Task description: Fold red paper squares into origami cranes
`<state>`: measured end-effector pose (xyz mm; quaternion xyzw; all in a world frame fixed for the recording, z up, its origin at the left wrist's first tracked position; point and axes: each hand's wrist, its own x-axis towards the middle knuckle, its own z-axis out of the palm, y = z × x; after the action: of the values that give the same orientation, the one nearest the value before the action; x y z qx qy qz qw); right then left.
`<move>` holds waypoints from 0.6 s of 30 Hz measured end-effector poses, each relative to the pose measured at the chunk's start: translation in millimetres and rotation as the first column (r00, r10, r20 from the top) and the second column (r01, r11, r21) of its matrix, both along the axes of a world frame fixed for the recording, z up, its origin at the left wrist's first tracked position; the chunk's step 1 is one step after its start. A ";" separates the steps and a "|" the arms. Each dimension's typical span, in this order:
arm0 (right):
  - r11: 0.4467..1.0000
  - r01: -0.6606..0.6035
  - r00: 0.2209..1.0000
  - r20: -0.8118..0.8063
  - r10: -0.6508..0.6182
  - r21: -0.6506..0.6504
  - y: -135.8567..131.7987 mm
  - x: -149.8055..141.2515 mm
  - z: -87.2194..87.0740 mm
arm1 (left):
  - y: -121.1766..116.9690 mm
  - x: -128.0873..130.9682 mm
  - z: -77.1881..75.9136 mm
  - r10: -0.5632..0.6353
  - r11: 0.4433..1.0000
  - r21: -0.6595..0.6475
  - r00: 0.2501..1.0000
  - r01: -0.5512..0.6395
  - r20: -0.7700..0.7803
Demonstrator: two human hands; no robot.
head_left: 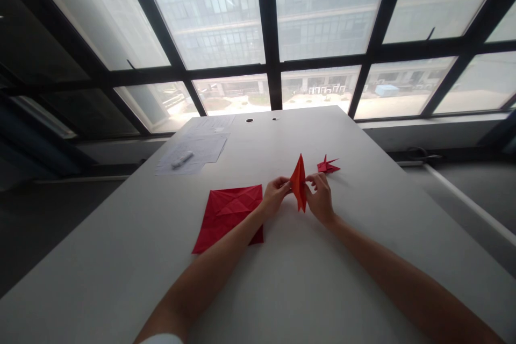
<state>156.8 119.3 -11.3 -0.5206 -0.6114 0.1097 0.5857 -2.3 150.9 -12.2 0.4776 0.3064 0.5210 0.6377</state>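
While the left hand (pixel 276 194) pinches orange paper (pixel 299 184), the right hand (pixel 320 196) does too.

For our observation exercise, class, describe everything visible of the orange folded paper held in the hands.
The orange folded paper looks thin and creased, a narrow, upright diamond. Its top comes to one sharp point; its lower end splits into two short tips. It is held above the white table, the left hand and right hand pinching its opposite sides.
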 end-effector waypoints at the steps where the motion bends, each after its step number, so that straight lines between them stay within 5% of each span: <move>1: 1.000 -0.004 1.000 0.029 0.004 -0.004 -0.4 -0.1 0.5 | -0.1 -0.3 -0.3 -0.002 1.000 0.011 1.000 0.002 -0.004; 11: 0.992 -0.074 0.997 -0.024 0.072 -0.099 4.0 3.4 -3.2 | 0.5 -0.5 -0.2 -0.079 0.997 0.017 0.997 0.079 0.002; 18: 0.986 -0.053 0.972 -0.233 0.014 -0.159 6.6 4.7 -5.5 | 0.9 0.9 -2.6 0.121 0.988 0.103 0.992 -0.118 -0.023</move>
<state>161.5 126.0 -16.8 -0.5405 -0.5368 0.2294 0.6058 -1.4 151.8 -14.8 0.4977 0.3171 0.5661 0.5755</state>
